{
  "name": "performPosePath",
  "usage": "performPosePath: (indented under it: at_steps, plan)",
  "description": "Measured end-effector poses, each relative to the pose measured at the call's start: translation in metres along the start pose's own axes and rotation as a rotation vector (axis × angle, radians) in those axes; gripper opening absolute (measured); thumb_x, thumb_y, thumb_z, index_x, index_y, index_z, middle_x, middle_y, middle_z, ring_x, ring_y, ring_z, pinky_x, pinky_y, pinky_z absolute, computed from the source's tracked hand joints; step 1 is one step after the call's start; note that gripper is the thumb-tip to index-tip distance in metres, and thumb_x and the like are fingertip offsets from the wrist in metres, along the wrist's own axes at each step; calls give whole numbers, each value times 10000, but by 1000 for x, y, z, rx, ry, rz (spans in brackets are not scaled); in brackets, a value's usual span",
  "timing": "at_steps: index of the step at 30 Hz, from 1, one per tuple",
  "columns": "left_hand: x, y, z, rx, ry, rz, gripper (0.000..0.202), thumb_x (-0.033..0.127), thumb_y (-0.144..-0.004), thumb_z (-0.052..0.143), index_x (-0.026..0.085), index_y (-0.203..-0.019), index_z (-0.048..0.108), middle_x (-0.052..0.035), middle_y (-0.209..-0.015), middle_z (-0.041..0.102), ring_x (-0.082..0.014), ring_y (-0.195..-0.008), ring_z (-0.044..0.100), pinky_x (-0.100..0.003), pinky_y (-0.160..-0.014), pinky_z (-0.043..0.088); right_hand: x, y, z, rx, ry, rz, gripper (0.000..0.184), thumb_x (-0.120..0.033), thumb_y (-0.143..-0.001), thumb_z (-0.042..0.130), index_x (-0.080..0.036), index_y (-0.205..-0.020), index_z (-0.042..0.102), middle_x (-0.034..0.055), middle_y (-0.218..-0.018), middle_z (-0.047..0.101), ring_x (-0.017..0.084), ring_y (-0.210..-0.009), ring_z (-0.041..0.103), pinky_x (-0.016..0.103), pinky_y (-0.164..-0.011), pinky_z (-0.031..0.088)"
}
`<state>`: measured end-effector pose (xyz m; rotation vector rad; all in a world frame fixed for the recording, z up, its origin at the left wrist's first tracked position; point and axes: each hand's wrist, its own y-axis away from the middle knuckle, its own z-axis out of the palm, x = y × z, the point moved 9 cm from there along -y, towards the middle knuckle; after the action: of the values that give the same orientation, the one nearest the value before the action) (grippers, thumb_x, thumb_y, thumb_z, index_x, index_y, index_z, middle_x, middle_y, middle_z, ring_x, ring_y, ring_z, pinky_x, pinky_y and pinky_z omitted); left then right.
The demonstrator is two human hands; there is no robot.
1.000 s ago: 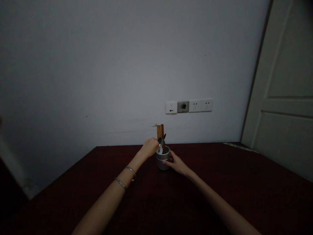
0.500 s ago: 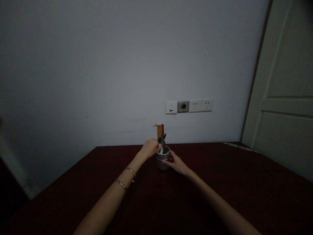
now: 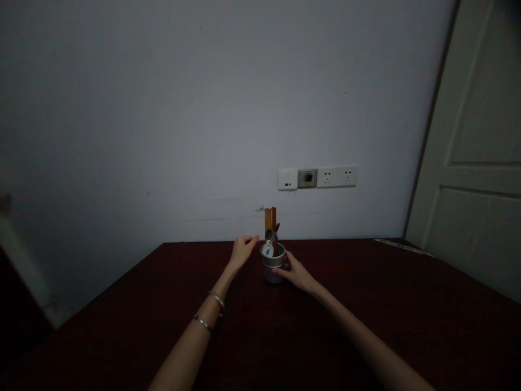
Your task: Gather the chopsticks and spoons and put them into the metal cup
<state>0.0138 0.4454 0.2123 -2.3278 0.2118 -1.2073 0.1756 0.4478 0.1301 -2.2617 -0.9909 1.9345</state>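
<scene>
Wall (image 3: 163,108): pale grey, dimly lit, filling 12 o'clock as seen from the metal canister (image 3: 272,269).
Table (image 3: 252,336): dark red, its far edge along the wall.
Door (image 3: 480,125): panelled, at 2 o'clock.
Patterned strip (image 3: 405,247): flat on the table near its far edge, at 3 o'clock.
Socket panels (image 3: 321,182): in a row on the wall, at 1 o'clock.
Right hand (image 3: 298,272): just beside 4 o'clock, thumb and fingers curved round the canister's side.
Left hand (image 3: 243,251): at 10 o'clock, apart from the canister; fingertips drawn close, nothing visible between them; whether they touch, I cannot tell.
Canister: upright near the table's middle.
Wooden sticks (image 3: 270,218): standing in it, towards 12 o'clock.
Metal spoon (image 3: 270,235): in front of the sticks.
White piece (image 3: 267,250): blue-marked, at the rim, towards 11 o'clock.
Bracelets (image 3: 202,322): two, on the left forearm, at 8 o'clock.
</scene>
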Motion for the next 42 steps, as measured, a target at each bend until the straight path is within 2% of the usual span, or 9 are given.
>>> performPosePath:
  at_steps: [5,11,15,18,21,25,29,36,42]
  plan:
    - [-49,8,0,15,124,-172,489,539,-699,470,90,-687,663,-28,-536,562,-117,-498,470,-216,-494,316,3,1,0,-4,8,39,712,-337,-646,673,-195,-1251,326,102,-1219,493,202,-995,555,358,-863,445]
    - [-80,13,4,-13,120,-232,496,561,-674,474,98,-648,651,-34,-526,566,-115,-481,468,-220,-483,312,7,4,1,-27,30,61,718,-339,-639,684,-189,-1244,329,95,-1210,498,196,-993,550,348,-861,449]
    - [-101,22,5,-13,126,-277,497,565,-666,478,99,-654,650,-29,-521,555,-110,-471,457,-216,-466,304,10,4,-1,-47,56,83,816,-346,-591,722,-190,-1273,302,107,-1220,480,203,-997,541,362,-864,446]
    - [-119,30,4,-8,159,-319,500,565,-661,480,94,-672,648,-21,-519,542,-101,-460,444,-209,-450,298,12,5,-12,-51,76,122,924,-343,-552,744,-186,-1317,250,131,-1234,456,220,-1042,511,372,-864,443]
    - [-130,36,2,7,168,-342,490,550,-671,464,93,-679,642,-17,-514,536,-103,-454,443,-210,-444,302,23,10,-38,17,182,238,934,-346,-578,719,-157,-1342,216,162,-1239,441,231,-1063,501,368,-856,444]
    - [-122,41,1,2,93,-259,432,485,-705,447,104,-656,644,-34,-540,572,-132,-519,501,-225,-501,346,28,24,-77,110,471,276,714,-296,-710,590,-143,-1328,267,154,-1203,491,215,-1067,515,364,-913,399]
    - [-105,50,0,-17,34,-169,387,416,-737,428,111,-664,655,-69,-657,643,-180,-660,574,-252,-609,394,22,45,-92,100,745,225,643,-285,-738,532,-107,-1314,308,153,-1282,438,213,-1189,410,343,-1016,283]
    - [-87,72,-7,-13,-58,-100,219,238,-727,483,125,-756,668,-85,-837,663,-184,-807,588,-274,-770,409,15,85,-84,1,1038,270,645,-388,-792,439,-5,-1299,331,189,-1318,390,253,-1235,338,327,-1023,254]
    - [-72,89,0,-90,-152,-22,191,169,-714,498,149,-796,669,-87,-939,646,-196,-943,561,-297,-873,380,23,110,-73,13,1091,359,614,-445,-822,373,-81,-1314,331,146,-1354,356,271,-1265,276,406,-1021,217]
